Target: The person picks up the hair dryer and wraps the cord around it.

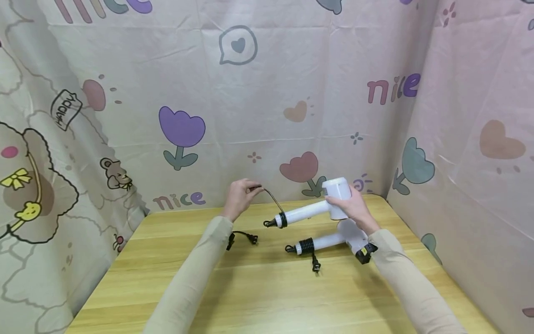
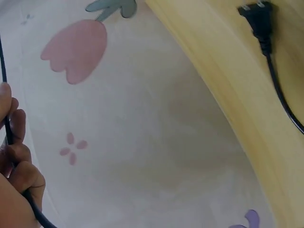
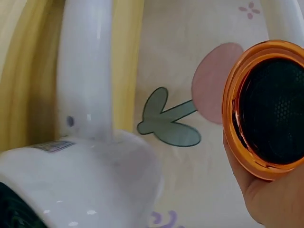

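Right wrist alone showing orange-rimmed grille [image 3: 281, 110], right hand [image 1: 356, 206] gripping hair dryer [image 1: 314, 210], left hand [image 1: 240, 197] pinching cord [image 2: 36, 212]

Soft, even light, dimmer in the wrist views.
The head view's table [image 1: 258, 301] shows a pale sheen near the bottom and faint shadows beside the sleeves [image 1: 189, 278]; the left wrist view bows the table's edge; in the right, the held hair dryer [image 3: 273, 107] gleams at its rim.
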{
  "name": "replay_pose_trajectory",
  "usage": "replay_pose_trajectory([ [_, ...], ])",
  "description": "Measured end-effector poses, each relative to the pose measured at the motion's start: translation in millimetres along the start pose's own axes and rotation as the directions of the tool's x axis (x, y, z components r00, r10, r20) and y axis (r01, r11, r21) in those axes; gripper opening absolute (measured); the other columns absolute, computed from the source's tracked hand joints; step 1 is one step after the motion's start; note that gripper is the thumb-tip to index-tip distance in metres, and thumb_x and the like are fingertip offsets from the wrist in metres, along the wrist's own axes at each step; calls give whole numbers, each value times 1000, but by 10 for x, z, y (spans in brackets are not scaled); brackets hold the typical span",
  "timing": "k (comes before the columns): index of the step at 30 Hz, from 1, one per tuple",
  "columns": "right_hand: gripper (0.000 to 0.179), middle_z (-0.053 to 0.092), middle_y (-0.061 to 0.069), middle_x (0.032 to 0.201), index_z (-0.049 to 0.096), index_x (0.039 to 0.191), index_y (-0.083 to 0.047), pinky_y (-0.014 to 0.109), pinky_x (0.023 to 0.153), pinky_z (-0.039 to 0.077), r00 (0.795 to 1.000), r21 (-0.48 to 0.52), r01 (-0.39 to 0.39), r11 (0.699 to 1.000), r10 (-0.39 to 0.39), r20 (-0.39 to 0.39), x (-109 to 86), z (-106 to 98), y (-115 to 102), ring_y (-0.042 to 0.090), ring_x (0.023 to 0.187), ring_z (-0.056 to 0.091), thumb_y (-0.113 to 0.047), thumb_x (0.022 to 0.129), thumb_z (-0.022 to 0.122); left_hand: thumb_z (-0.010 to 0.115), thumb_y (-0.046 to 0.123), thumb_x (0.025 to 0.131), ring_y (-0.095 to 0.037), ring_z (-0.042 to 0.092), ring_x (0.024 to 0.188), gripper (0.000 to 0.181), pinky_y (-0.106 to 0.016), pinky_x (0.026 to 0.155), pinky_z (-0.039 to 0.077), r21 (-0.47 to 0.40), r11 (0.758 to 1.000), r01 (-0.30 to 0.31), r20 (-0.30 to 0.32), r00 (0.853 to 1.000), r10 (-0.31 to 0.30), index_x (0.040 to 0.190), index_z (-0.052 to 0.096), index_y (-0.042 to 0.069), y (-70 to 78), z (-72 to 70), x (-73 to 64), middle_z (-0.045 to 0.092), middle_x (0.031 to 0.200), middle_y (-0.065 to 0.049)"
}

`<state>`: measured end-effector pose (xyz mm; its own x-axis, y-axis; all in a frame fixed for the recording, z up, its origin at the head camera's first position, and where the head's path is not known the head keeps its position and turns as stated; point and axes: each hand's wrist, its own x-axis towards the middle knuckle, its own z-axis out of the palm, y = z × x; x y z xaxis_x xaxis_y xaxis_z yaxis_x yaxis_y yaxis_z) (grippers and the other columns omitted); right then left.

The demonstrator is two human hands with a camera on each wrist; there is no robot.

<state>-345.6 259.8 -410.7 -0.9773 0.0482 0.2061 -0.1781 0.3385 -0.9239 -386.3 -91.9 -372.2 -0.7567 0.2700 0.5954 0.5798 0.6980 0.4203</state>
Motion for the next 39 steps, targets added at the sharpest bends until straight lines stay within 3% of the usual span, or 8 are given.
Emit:
replay_pose_trajectory([
  [6, 75, 56, 22, 119, 38, 140, -1, 39, 74, 58, 994, 65, -94, 993, 89, 69, -34, -25, 82, 23, 89, 64, -38, 86, 74, 72, 29, 90, -11, 60, 60, 22, -23, 52, 45, -19, 994, 103, 6, 995, -103, 101, 78, 12, -135, 75, -83, 76, 96, -7],
  [9, 75, 58, 17, 114, 36, 141, -1, 38, 73, 58, 990, 117, -123, 985, 114, 82, -40, -18, 76, 20, 86, 64, -39, 88, 72, 70, 32, 90, -10, 60, 58, 22, -23, 51, 45, 19, 988, 152, 34, 988, -152, 101, 78, 14, -187, 138, -146, 76, 98, -6],
  [12, 75, 60, 10, 106, 34, 142, -1, 36, 69, 57, 988, 177, -152, 972, 142, 67, -42, -21, 64, 18, 82, 64, -39, 89, 71, 70, 35, 91, -9, 65, 64, 22, -24, 54, 49, 85, 985, 149, 77, 985, -156, 101, 79, 17, -214, 217, -219, 77, 98, -3],
  [22, 77, 60, 1, 100, 34, 140, -4, 28, 70, 54, 966, 283, -253, 925, 260, 12, -48, -20, 56, 12, 78, 64, -47, 88, 70, 68, 34, 92, -14, 72, 81, 23, -29, 64, 56, 117, 990, 79, 205, 974, -102, 103, 79, 18, -210, 447, -411, 77, 100, -1],
  [26, 77, 60, -1, 97, 36, 135, -7, 26, 71, 53, 929, 372, -324, 869, 367, -48, -31, 10, 38, 11, 76, 64, -49, 83, 74, 68, 33, 92, -12, 72, 78, 21, -29, 64, 56, 156, 987, 25, 204, 977, -57, 101, 79, 18, -163, 475, -437, 77, 96, 0],
  [31, 80, 59, -1, 100, 38, 135, -9, 25, 72, 54, 874, 482, -359, 799, 470, -127, -13, 64, -6, 10, 76, 64, -49, 79, 79, 69, 30, 92, -12, 72, 77, 18, -30, 68, 57, 174, 978, -117, 206, 975, 80, 97, 80, 17, -54, 503, -452, 77, 92, 1],
  [34, 83, 57, 1, 106, 38, 138, -8, 23, 72, 53, 853, 474, -341, 812, 479, -207, -7, 108, -25, 9, 77, 62, -50, 78, 79, 70, 30, 91, -11, 72, 78, 18, -28, 70, 57, 159, 971, -176, 213, 967, 140, 98, 79, 17, 0, 522, -475, 77, 93, 1],
  [39, 89, 56, 6, 118, 40, 141, -9, 23, 74, 50, 828, 360, -317, 877, 441, -345, -15, 178, -25, 14, 87, 60, -56, 76, 78, 72, 34, 88, -10, 72, 76, 23, -23, 70, 57, 130, 961, -244, 196, 956, 216, 101, 78, 16, 85, 495, -545, 77, 93, -1],
])
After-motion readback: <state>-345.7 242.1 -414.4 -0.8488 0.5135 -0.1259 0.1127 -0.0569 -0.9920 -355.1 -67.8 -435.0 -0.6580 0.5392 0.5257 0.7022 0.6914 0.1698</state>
